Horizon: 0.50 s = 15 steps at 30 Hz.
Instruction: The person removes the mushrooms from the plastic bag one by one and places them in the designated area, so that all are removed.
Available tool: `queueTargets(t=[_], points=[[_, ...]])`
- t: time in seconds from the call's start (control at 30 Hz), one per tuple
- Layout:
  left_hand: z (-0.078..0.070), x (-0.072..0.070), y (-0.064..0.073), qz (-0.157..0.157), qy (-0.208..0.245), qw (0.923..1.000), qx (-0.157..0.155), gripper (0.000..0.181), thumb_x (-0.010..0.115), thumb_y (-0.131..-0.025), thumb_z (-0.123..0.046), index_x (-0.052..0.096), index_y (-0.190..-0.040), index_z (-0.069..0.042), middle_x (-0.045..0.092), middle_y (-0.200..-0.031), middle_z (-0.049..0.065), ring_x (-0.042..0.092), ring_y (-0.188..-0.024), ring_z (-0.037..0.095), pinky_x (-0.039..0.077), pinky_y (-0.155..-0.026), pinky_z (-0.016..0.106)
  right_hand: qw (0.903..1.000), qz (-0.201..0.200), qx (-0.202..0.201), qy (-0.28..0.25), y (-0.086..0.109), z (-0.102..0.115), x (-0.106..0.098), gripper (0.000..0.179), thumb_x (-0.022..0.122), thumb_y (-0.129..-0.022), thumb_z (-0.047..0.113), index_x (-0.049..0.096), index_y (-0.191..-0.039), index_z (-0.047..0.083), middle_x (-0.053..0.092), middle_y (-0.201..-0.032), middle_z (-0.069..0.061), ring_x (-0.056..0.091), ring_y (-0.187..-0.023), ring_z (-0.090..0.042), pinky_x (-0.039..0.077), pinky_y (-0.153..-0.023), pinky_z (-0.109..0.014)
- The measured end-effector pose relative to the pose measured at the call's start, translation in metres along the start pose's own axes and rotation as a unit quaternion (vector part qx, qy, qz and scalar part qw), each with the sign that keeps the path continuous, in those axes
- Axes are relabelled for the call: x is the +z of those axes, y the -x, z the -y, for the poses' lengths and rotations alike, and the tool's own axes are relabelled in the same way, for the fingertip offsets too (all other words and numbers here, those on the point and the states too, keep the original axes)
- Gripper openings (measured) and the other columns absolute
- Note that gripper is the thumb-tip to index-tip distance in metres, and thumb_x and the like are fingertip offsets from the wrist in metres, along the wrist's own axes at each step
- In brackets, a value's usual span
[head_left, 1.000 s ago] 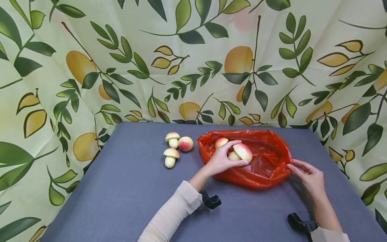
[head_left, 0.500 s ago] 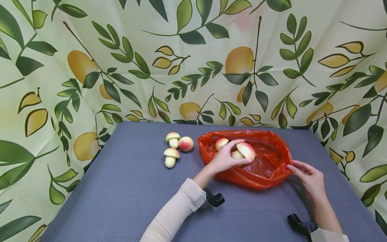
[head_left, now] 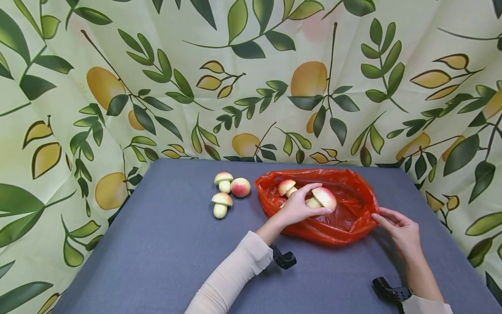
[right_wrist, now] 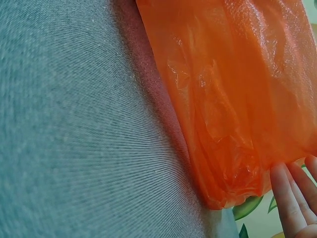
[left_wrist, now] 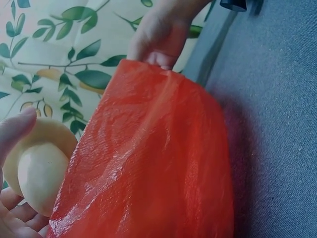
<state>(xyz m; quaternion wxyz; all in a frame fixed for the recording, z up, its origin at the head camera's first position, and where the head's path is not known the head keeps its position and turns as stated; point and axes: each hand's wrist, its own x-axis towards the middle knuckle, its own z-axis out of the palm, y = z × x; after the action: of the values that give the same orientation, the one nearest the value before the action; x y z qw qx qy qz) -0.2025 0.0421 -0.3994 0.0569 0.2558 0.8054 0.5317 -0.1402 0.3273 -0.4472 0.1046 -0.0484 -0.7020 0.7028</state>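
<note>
A red plastic bag (head_left: pixel 313 233) lies on the table with its mouth spread wide. Over that mouth my left hand (head_left: pixel 296 210) grips a toy mushroom (head_left: pixel 326 198) with a red-and-cream cap, thumb on one side and fingers on the other. The left wrist view shows the pale underside and stem of this mushroom (left_wrist: pixel 43 173) beside the bag's edge. Another mushroom (head_left: pixel 286 187) lies inside the bag at its left end. At the right end, my right hand (head_left: pixel 400 229) pinches the bag's rim between thumb and fingers; its fingers (right_wrist: pixel 285 193) also show in the right wrist view.
Left of the bag, three more mushrooms sit close together on the grey tabletop (head_left: pixel 164 244): an upper one (head_left: pixel 224 181), a lower one (head_left: pixel 221 205) and one with its red cap towards me (head_left: pixel 240 187). A leaf-printed cloth (head_left: pixel 251 87) hangs behind the table.
My left hand has moved a little to the right over the bag with the mushroom, uncovering more of the mushroom inside. The right hand stays at the rim.
</note>
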Motion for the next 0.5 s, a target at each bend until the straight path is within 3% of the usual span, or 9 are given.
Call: queueTargets(t=[0.23, 0.5], points=[[-0.0003, 0.0033, -0.0004, 0.010, -0.013, 0.9998, -0.012, 0.071, 0.081, -0.077, -0.028, 0.049, -0.140, -0.016, 0.059, -0.136, 0.003, 0.056, -0.113, 0.005, 0.044, -0.098, 0.014, 1.0000, 0.000, 0.008, -0.001, 0.0005, 0.0000, 0.0014, 0.025, 0.067, -0.088, 0.004, 0.076, -0.096, 0.026, 0.073, -0.082, 0.023, 0.068, -0.074, 0.008, 0.055, -0.066, -0.008], [-0.0038, 0.0055, -0.0026, 0.025, -0.040, 0.9989, -0.004, 0.073, 0.080, -0.078, -0.029, 0.047, -0.141, -0.013, 0.056, -0.140, 0.005, 0.055, -0.122, 0.010, 0.043, -0.106, 0.019, 0.9999, 0.000, -0.003, -0.015, 0.0009, 0.0022, 0.0020, 0.026, 0.065, -0.088, 0.001, 0.076, -0.097, 0.023, 0.074, -0.082, 0.021, 0.068, -0.074, 0.007, 0.055, -0.066, -0.008]])
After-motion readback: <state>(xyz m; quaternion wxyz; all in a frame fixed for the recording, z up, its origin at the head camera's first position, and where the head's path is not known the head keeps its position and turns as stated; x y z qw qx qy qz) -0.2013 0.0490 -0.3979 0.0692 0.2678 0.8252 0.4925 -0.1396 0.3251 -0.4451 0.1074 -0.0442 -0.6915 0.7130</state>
